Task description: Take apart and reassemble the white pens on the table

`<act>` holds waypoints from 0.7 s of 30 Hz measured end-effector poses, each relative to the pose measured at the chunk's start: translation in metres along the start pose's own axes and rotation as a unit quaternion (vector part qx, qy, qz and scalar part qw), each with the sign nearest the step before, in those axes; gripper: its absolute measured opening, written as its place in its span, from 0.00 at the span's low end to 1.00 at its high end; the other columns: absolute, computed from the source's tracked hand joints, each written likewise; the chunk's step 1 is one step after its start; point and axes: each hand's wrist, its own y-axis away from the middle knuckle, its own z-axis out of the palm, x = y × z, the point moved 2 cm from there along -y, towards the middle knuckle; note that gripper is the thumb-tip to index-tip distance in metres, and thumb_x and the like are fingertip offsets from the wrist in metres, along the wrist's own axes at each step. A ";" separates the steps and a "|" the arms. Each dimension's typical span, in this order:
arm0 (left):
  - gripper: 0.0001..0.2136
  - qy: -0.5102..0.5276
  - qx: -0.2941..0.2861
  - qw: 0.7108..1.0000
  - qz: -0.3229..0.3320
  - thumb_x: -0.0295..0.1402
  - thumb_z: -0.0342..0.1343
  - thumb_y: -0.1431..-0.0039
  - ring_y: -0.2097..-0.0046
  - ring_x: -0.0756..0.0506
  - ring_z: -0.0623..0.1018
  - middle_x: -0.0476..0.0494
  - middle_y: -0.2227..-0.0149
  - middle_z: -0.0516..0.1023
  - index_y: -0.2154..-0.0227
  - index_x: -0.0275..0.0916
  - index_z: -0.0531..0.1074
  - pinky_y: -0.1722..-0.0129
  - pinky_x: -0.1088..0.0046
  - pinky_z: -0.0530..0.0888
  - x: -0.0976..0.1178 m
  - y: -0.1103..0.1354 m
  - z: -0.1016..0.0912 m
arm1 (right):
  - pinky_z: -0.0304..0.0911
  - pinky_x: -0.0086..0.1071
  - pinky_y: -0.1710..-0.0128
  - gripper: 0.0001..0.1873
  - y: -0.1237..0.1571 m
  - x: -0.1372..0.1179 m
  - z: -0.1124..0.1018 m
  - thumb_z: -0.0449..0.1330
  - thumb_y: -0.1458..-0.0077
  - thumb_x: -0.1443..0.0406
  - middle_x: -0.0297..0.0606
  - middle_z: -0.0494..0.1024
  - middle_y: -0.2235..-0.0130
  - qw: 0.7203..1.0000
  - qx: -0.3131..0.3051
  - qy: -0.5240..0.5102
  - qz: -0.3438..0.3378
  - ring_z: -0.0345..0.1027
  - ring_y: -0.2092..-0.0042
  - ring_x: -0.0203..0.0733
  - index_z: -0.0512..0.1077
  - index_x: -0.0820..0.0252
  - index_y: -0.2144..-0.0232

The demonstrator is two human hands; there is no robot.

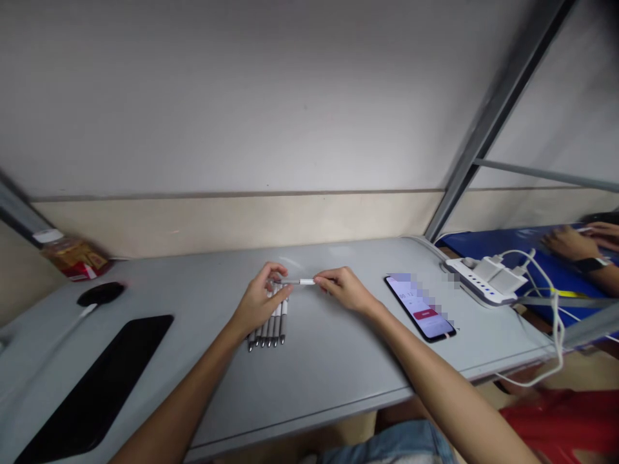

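Observation:
Between my two hands a slim pen, grey toward the left and white toward the right, is held level above the desk. The fingers of my left hand close on its grey end. My right hand pinches the white end with thumb and fingertips. Below my left hand lies a row of several grey and white pens, side by side with their tips toward me. My left hand hides the upper part of that row.
A lit phone and a white power strip with plugs lie at right. At left are a black mat, a round black charger and a bottle. Another person's hands work over a blue surface.

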 end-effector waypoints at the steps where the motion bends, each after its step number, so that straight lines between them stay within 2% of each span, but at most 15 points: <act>1: 0.10 -0.007 -0.013 1.000 -0.017 0.40 0.52 0.42 0.66 0.49 0.72 0.48 0.66 0.72 0.62 0.40 0.69 0.67 0.74 0.67 0.000 0.000 0.000 | 0.48 0.26 0.72 0.19 0.000 -0.001 0.000 0.50 0.38 0.59 0.30 0.63 0.78 1.000 0.002 0.001 -0.005 0.53 0.75 0.31 0.68 0.63 0.77; 4: 0.15 -0.040 -0.063 0.997 -0.036 0.42 0.44 0.37 0.74 0.51 0.67 0.51 0.77 0.67 0.70 0.38 0.70 0.73 0.75 0.64 0.001 0.001 0.001 | 0.48 0.26 0.72 0.18 0.001 -0.003 0.000 0.50 0.39 0.59 0.30 0.63 0.77 1.000 0.006 0.003 -0.014 0.53 0.74 0.31 0.67 0.62 0.77; 6: 0.16 -0.068 -0.073 0.995 -0.021 0.41 0.44 0.38 0.75 0.51 0.66 0.52 0.79 0.67 0.72 0.38 0.71 0.74 0.75 0.62 0.002 0.001 0.000 | 0.48 0.27 0.72 0.19 0.000 -0.004 0.002 0.50 0.39 0.58 0.30 0.61 0.78 1.000 0.001 -0.001 -0.005 0.51 0.75 0.31 0.66 0.62 0.77; 12: 0.13 -0.131 -0.008 0.991 0.023 0.37 0.46 0.40 0.73 0.50 0.68 0.50 0.76 0.72 0.70 0.39 0.75 0.73 0.74 0.63 0.006 0.004 -0.003 | 0.45 0.27 0.76 0.23 0.000 0.002 0.010 0.50 0.40 0.53 0.28 0.57 0.80 0.989 -0.055 -0.113 0.074 0.47 0.77 0.30 0.65 0.63 0.79; 15: 0.13 -0.136 0.000 0.989 0.048 0.36 0.47 0.39 0.71 0.50 0.70 0.48 0.73 0.74 0.68 0.38 0.75 0.71 0.74 0.65 0.006 0.005 -0.001 | 0.44 0.27 0.78 0.22 0.001 0.006 0.011 0.53 0.42 0.52 0.27 0.58 0.81 0.963 -0.090 -0.222 0.127 0.46 0.79 0.29 0.70 0.64 0.75; 18: 0.12 -0.132 0.001 0.989 0.063 0.36 0.46 0.38 0.71 0.50 0.70 0.48 0.72 0.73 0.66 0.39 0.75 0.70 0.74 0.65 0.007 0.005 0.000 | 0.43 0.26 0.80 0.19 0.002 0.009 0.009 0.57 0.45 0.53 0.25 0.57 0.82 0.918 -0.115 -0.337 0.173 0.47 0.80 0.28 0.73 0.65 0.71; 20: 0.12 -0.125 0.007 0.989 0.072 0.36 0.46 0.38 0.69 0.49 0.71 0.48 0.71 0.73 0.64 0.39 0.74 0.69 0.74 0.66 0.009 0.005 0.000 | 0.45 0.25 0.80 0.17 0.001 0.011 0.008 0.62 0.48 0.55 0.26 0.60 0.82 0.888 -0.105 -0.398 0.206 0.49 0.80 0.27 0.73 0.66 0.72; 21: 0.11 -0.123 0.012 0.989 0.078 0.36 0.47 0.38 0.68 0.49 0.72 0.48 0.70 0.74 0.63 0.40 0.74 0.68 0.73 0.67 0.010 0.005 0.000 | 0.47 0.25 0.80 0.15 -0.001 0.013 0.006 0.64 0.51 0.56 0.28 0.63 0.81 0.874 -0.081 -0.425 0.222 0.51 0.80 0.27 0.73 0.66 0.72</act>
